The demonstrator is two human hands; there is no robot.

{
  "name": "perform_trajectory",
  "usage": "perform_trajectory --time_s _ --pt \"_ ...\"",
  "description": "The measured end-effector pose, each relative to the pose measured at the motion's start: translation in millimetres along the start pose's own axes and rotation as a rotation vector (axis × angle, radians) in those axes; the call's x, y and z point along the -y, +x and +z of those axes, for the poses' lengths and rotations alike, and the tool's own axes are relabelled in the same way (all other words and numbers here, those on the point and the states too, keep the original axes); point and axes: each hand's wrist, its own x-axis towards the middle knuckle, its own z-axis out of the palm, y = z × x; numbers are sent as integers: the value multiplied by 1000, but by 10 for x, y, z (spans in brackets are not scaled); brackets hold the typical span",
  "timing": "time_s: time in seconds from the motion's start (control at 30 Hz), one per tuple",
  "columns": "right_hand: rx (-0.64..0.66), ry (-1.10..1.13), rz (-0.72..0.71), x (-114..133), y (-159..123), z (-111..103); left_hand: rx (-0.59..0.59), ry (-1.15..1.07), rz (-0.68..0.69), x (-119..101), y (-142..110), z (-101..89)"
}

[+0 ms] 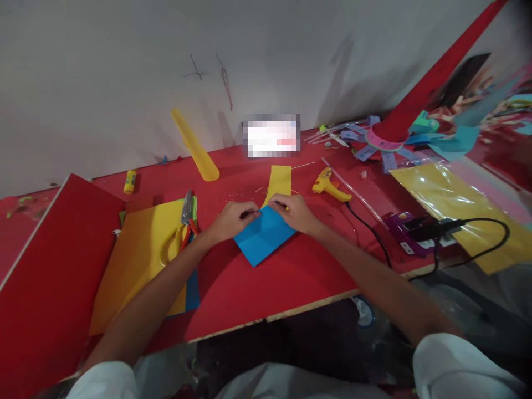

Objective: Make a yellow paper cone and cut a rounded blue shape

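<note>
A sheet of blue paper [266, 235] is held at its far edge, one corner pointing toward me. My left hand [236, 219] pinches it on the left, and my right hand [294, 212] grips it a little to the right, thumbs close together. Just beyond my fingers lies a strip of yellow paper [280, 178], its near end partly hidden by my hands. Left of my left forearm, scissors [178, 230] with yellow handles rest on a stack of coloured paper [137, 257]. A yellow glue gun [331, 187] lies to the right of my right hand.
A yellow paper cone [195, 147] and a glue stick [130, 182] stand near the wall. At right are a tall red cone [415, 97], a purple power strip [407, 233] with black cables, and yellow sheets in plastic [449, 199]. A red board [54, 266] rises at left.
</note>
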Motion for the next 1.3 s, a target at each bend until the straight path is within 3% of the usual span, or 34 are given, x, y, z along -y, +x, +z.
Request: perform_trajectory --time_s 0.17,0.4,0.83,1.3 --pt "40 -13 -1 -51 -5 68 79 -197 -1 201 -5 58" --pt "-27 8 -23 10 -26 81 6 -319 77 266 -6 116" --pt "-42 89 -15 23 -29 102 4 -286 183 303 -17 122" --pt "-23 134 20 -20 -20 171 -63 -256 161 294 0 123"
